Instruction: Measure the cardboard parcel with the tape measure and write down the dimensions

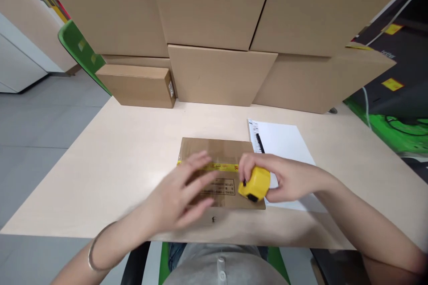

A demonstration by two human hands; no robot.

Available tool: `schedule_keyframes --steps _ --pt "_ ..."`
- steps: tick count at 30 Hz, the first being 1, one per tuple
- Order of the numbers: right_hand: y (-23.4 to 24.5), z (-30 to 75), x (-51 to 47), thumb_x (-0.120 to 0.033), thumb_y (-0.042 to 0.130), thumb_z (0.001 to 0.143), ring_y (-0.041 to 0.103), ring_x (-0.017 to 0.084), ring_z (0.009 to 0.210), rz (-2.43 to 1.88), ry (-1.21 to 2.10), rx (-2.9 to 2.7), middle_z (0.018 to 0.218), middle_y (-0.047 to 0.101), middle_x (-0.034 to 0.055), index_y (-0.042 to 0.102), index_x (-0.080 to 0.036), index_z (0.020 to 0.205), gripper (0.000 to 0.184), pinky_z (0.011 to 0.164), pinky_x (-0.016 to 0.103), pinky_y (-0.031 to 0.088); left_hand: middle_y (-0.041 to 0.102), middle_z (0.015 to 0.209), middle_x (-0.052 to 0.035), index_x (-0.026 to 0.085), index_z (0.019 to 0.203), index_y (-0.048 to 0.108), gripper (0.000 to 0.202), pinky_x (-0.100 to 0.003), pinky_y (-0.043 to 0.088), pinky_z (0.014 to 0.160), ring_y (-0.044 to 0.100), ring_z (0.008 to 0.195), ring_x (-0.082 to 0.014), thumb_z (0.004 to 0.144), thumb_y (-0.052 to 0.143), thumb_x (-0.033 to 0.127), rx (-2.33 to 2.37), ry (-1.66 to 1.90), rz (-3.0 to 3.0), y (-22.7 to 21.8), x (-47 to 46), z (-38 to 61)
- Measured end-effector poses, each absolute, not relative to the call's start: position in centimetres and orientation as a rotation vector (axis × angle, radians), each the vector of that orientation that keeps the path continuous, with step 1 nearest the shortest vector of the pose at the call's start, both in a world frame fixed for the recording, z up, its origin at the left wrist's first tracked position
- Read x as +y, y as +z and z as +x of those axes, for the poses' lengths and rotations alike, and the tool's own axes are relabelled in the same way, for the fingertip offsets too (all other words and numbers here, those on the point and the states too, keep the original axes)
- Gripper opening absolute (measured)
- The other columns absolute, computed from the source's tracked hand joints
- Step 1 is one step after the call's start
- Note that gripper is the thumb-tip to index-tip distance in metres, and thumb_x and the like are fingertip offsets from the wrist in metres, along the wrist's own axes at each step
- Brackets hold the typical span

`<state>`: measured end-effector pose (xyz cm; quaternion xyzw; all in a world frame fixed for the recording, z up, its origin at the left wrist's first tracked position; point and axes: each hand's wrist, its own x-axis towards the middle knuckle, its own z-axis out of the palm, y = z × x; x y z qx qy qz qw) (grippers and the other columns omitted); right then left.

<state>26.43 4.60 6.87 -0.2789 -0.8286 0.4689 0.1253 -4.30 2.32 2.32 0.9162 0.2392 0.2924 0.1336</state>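
Observation:
A brown cardboard box (214, 146) with a strip of yellow printed tape across its top lies on the table in front of me. My right hand (267, 176) grips a yellow tape measure (257, 182) over the box's right end, with its black-marked mouth facing down toward me. No drawn-out blade can be made out. Over the left part of the box hovers my left hand (183, 193), fingers spread and slightly blurred, holding nothing. Whether its fingertips touch the cardboard I cannot tell.
White paper (284, 138) with a black pen (260, 143) on it lies to the right of the box. A closed carton (140, 87) stands at the back left. Cardboard panels (220, 75) line the table's (100, 164) far edge. A green chair back (80, 53) is beyond the left.

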Motion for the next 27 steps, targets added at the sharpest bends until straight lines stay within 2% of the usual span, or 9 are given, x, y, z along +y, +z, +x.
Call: schedule_keyframes --steps 3,7,10,12,14,16,18,24,27 --pt "7.1 25.9 3.4 0.002 0.062 0.070 0.064 0.016 0.091 -0.680 1.399 -2.508 0.106 0.060 0.0040 0.062 -0.023 0.099 0.038 0.082 0.030 0.053 0.060 0.140 -0.0243 0.012 0.143 0.049 0.051 -0.053 0.056 0.106 0.053 0.140 -0.0379 0.100 0.053 0.039 0.610 0.672 2.772 2.1 0.6 -2.3" --pt "7.5 25.1 3.0 0.005 0.058 0.068 0.063 0.014 0.085 -0.677 1.338 -2.596 0.107 0.059 0.0033 0.065 -0.023 0.097 0.041 0.074 0.026 0.051 0.064 0.137 -0.0285 0.006 0.125 0.059 0.048 -0.051 0.055 0.108 0.059 0.134 -0.0387 0.101 0.052 0.047 0.569 0.584 2.884 1.1 0.2 -1.5" --pt "7.6 25.0 3.5 0.004 0.057 0.069 0.063 0.014 0.085 -0.711 1.329 -2.614 0.107 0.060 0.0032 0.065 -0.024 0.097 0.040 0.073 0.026 0.051 0.062 0.139 -0.0276 0.010 0.116 0.062 0.045 -0.050 0.051 0.111 0.056 0.137 -0.0377 0.100 0.052 0.050 0.513 0.594 2.929 1.1 0.5 -1.7" --pt "7.6 25.2 4.2 0.003 0.057 0.071 0.063 0.015 0.087 -0.716 1.329 -2.601 0.106 0.061 0.0036 0.065 -0.023 0.098 0.039 0.077 0.028 0.052 0.062 0.140 -0.0254 0.013 0.117 0.063 0.042 -0.051 0.049 0.111 0.054 0.139 -0.0375 0.101 0.052 0.050 0.465 0.594 2.954 1.3 0.7 -1.8" --pt "7.7 25.5 5.3 0.002 0.058 0.072 0.063 0.017 0.090 -0.709 1.312 -2.584 0.105 0.061 0.0043 0.065 -0.023 0.098 0.037 0.081 0.030 0.052 0.063 0.138 -0.0211 0.020 0.133 0.059 0.044 -0.051 0.046 0.111 0.054 0.137 -0.0368 0.101 0.050 0.049 0.430 0.562 2.971 1.5 0.7 -1.7" --pt "7.6 25.9 6.8 0.001 0.059 0.073 0.063 0.018 0.093 -0.699 1.286 -2.574 0.104 0.062 0.0045 0.064 -0.022 0.099 0.035 0.085 0.032 0.052 0.066 0.130 -0.0160 0.030 0.149 0.049 0.051 -0.051 0.044 0.111 0.057 0.133 -0.0357 0.102 0.048 0.050 0.434 0.510 2.983 1.6 0.7 -1.3" --pt "7.5 26.2 8.6 -0.001 0.058 0.072 0.063 0.018 0.094 -0.690 1.259 -2.577 0.103 0.063 0.0042 0.063 -0.021 0.098 0.033 0.087 0.033 0.052 0.068 0.119 -0.0126 0.036 0.154 0.044 0.054 -0.053 0.042 0.110 0.059 0.126 -0.0353 0.102 0.045 0.053 0.457 0.474 2.997 1.6 0.6 -0.9" --pt "8.2 26.5 14.7 -0.012 0.061 0.070 0.062 0.017 0.081 -0.916 1.202 -2.530 0.089 0.067 0.0002 0.064 -0.021 0.089 0.021 0.073 0.031 0.051 0.067 0.107 -0.0099 0.035 0.151 0.049 0.053 -0.054 0.043 0.106 0.062 0.117 -0.0354 0.102 0.043 0.055 0.474 0.432 3.017 1.5 0.5 -0.3" --pt "9.1 26.7 15.0 -0.020 0.066 0.077 0.064 0.019 0.084 -1.091 1.119 -2.410 0.091 0.071 -0.0004 0.069 -0.024 0.093 0.017 0.077 0.033 0.051 0.067 0.106 -0.0094 0.036 0.151 0.048 0.054 -0.054 0.044 0.105 0.061 0.119 -0.0365 0.102 0.044 0.057 0.469 0.415 3.029 1.5 0.5 -0.3"
